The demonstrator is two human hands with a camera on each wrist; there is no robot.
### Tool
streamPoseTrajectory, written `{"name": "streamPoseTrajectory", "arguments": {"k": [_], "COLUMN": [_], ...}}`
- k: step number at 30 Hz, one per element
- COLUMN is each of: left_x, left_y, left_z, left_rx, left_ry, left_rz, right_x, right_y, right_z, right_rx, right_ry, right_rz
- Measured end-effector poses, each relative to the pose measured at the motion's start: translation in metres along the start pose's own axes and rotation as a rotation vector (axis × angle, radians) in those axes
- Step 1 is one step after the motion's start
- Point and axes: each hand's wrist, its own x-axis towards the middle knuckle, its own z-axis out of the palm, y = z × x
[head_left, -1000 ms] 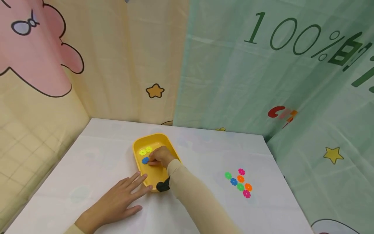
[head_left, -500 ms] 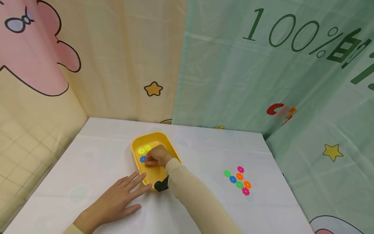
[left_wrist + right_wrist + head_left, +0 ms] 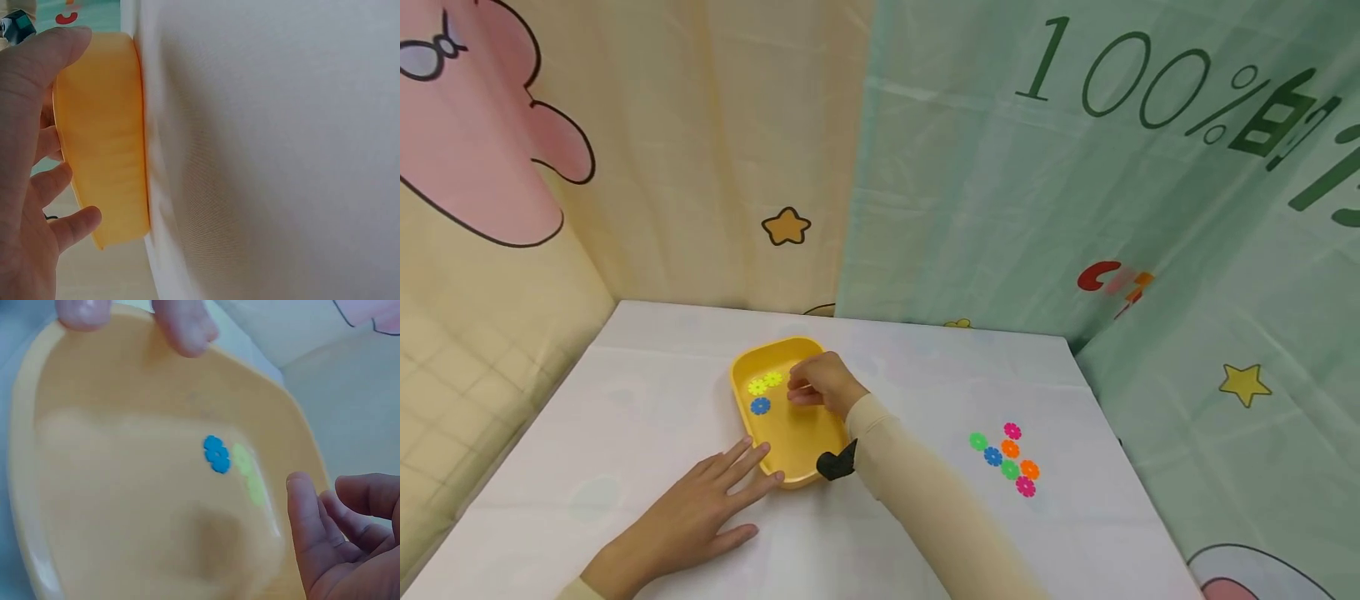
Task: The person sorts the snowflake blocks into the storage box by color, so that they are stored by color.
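Note:
A yellow plastic tray [image 3: 805, 442] stands on the white table, with a blue snowflake-shaped disc [image 3: 761, 406] and two yellow snowflake discs [image 3: 764, 383] lying on its floor. My left hand [image 3: 700, 508] is spread beside the tray, its fingertips resting on the near left rim; the left wrist view shows these fingers at the edge of the tray wall [image 3: 103, 144]. Over the far right part of the tray is my right hand [image 3: 826, 382], bent loosely. The right wrist view shows its thumb and fingers [image 3: 306, 519] apart with nothing between them, away from the blue disc [image 3: 217, 454].
Right of the tray, several pink, orange, green and blue snowflake discs [image 3: 1010, 470] lie in a loose cluster on the table [image 3: 887, 358]. Printed curtains [image 3: 737, 167] hang along the back and sides. A black piece [image 3: 837, 461] sits at the right wrist.
My right hand has let go of the blue disc, leaving it in the tray, and has drawn back to the right. The left hand stays at the rim. The head view has shifted slightly.

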Motion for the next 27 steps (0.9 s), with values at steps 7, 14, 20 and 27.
{"name": "streamPoseTrajectory", "arguments": {"k": [7, 14, 20, 27], "left_x": [-0.001, 0.0, 0.005, 0.001], "left_y": [-0.001, -0.004, -0.006, -0.004], "left_z": [0.003, 0.006, 0.003, 0.002], "left_rx": [0.004, 0.002, 0.009, 0.024], "left_ry": [0.054, 0.098, 0.09, 0.072], "left_rz": [0.03, 0.052, 0.07, 0.061], "right_x": [-0.006, -0.007, -0.017, -0.038], "right_y": [-0.015, -0.017, -0.007, 0.011], "right_z": [-0.039, -0.085, -0.141, -0.205], "right_rx": [0.05, 0.076, 0.002, -0.077], "right_ry": [-0.009, 0.094, 0.132, 0.171], "right_rz": [-0.04, -0.044, -0.082, -0.087]}}
